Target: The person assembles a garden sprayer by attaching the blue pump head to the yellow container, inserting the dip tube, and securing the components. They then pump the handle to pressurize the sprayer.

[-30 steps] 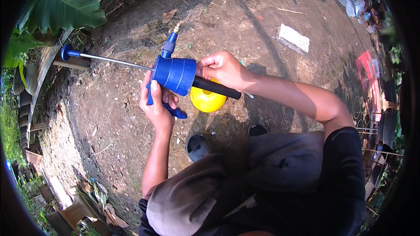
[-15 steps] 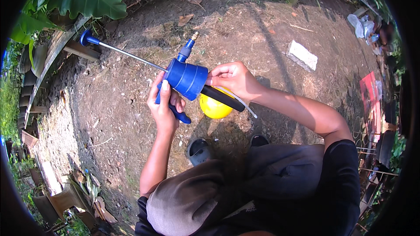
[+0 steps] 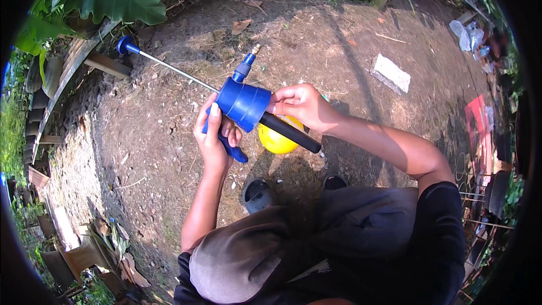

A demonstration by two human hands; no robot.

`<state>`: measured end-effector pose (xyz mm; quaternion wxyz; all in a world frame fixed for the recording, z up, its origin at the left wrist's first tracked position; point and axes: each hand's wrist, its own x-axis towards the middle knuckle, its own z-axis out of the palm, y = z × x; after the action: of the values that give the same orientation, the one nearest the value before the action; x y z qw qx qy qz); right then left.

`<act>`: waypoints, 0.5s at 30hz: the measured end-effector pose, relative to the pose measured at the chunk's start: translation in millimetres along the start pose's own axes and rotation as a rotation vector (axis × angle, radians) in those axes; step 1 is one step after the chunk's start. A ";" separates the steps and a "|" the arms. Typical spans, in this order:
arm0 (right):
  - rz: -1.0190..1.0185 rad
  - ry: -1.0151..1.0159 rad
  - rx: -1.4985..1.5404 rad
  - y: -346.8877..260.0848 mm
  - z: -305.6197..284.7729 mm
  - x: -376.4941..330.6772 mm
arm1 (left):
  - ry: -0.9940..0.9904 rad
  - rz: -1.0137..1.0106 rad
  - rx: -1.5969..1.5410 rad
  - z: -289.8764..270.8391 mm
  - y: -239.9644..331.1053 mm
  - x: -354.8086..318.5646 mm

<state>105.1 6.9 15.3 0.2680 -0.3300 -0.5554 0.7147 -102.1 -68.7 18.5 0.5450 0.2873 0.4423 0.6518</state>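
Head view, black tube point(image 3: 292, 134), yellow container point(image 3: 276, 142) partly hidden behind

Left grip point(image 3: 212, 140) holds blue sprayer head point(image 3: 241, 103); right grip point(image 3: 309, 108) at rim point(image 3: 263, 110); yellow container point(image 3: 276, 142) partly hidden.

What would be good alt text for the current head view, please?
A person's left hand holds a blue sprayer head with a metal plunger rod, while the right hand touches its end beside a black tube. A round yellow object shows behind the tube, and a pale block lies on dirt ground.
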 end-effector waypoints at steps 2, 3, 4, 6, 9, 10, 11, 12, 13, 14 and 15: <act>0.059 -0.076 -0.040 -10.2 -9.7 3.4 | -0.025 -0.019 0.001 -0.6 11.4 1.7; 0.052 -0.106 -0.182 -16.6 -22.2 7.4 | -0.058 -0.055 0.010 -2.5 16.4 3.7; -0.151 -0.021 -0.327 -24.9 -30.7 5.1 | -0.115 -0.117 0.020 -1.8 24.4 4.7; -0.063 0.223 -0.280 -45.3 -45.5 17.2 | -0.138 -0.185 0.068 -4.4 38.1 3.6; -0.550 0.248 -0.498 -88.7 -47.1 21.5 | -0.279 -0.210 0.254 6.3 37.2 -3.8; -0.660 0.350 -0.589 -99.0 -43.4 25.8 | -0.313 -0.193 0.347 10.1 31.1 -7.0; -0.746 0.379 -0.541 -110.1 -47.2 26.8 | -0.388 -0.276 0.473 19.8 30.7 -10.1; -0.841 0.401 -0.488 -124.5 -51.9 29.4 | -0.455 -0.351 0.604 29.5 32.4 -13.5; -0.878 0.371 -0.524 -145.9 -59.1 24.6 | -0.554 -0.261 0.614 30.3 17.5 -18.8; -0.834 0.300 -0.464 -163.1 -65.4 21.3 | -0.645 -0.171 0.627 29.6 3.0 -24.9; -0.749 0.132 -0.526 -179.4 -66.3 14.0 | -0.710 -0.294 0.642 37.0 9.6 -31.3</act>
<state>150.1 101.2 176.0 0.4496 -0.2083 -0.7805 0.3810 -67.3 -89.3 46.8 0.6318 0.5794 0.4438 0.2613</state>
